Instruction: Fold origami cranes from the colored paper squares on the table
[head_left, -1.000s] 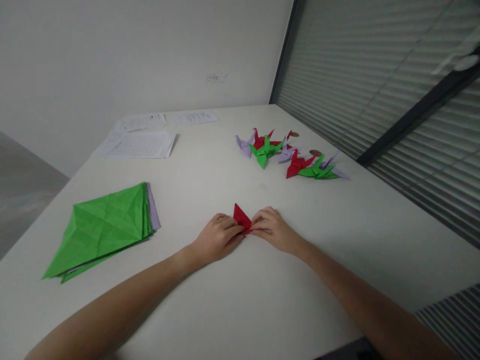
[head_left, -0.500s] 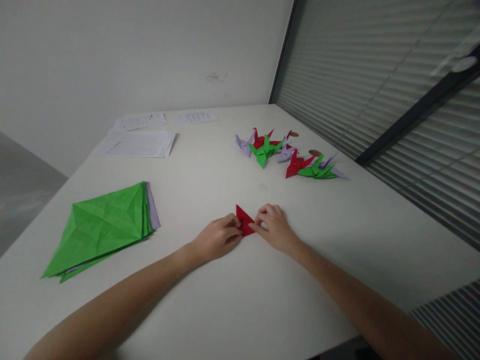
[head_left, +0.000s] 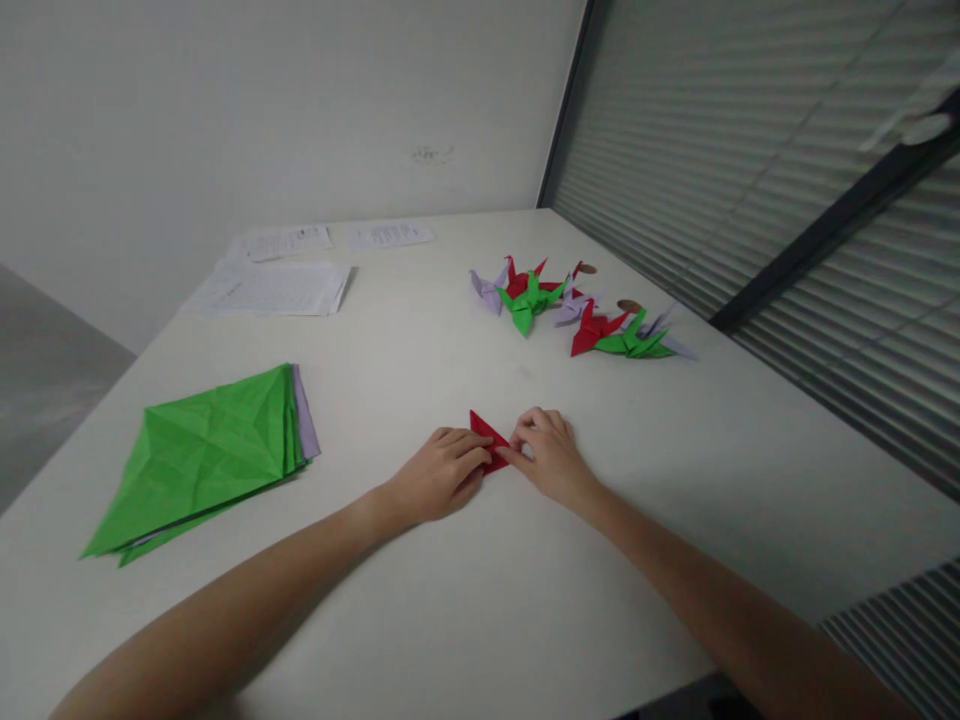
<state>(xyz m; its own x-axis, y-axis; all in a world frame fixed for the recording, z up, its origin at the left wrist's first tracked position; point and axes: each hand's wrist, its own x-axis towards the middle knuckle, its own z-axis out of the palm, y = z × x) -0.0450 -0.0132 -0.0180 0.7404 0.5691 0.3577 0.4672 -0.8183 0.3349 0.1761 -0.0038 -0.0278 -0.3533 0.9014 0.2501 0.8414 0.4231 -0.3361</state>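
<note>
A small piece of red origami paper (head_left: 484,428), folded into a triangle, lies on the white table between my hands. My left hand (head_left: 442,472) rests over its left side, fingers together and pressing the paper down; part of the fold is hidden beneath them. At the right corner, my right hand (head_left: 546,452) pinches the paper between thumb and forefinger, with its other fingers curled.
To the left lies a stack of creased green paper (head_left: 217,430) with a lilac sheet (head_left: 305,412) under it. Folded paper cranes (head_left: 531,300) in red, green and lilac sit at the back right. Printed sheets (head_left: 274,288) lie at the back left; window blinds (head_left: 720,150) flank the right edge.
My left fingers have stretched forward from a curled grip and now lie flatter over the red paper. My right hand keeps its pinch in nearly the same place.
</note>
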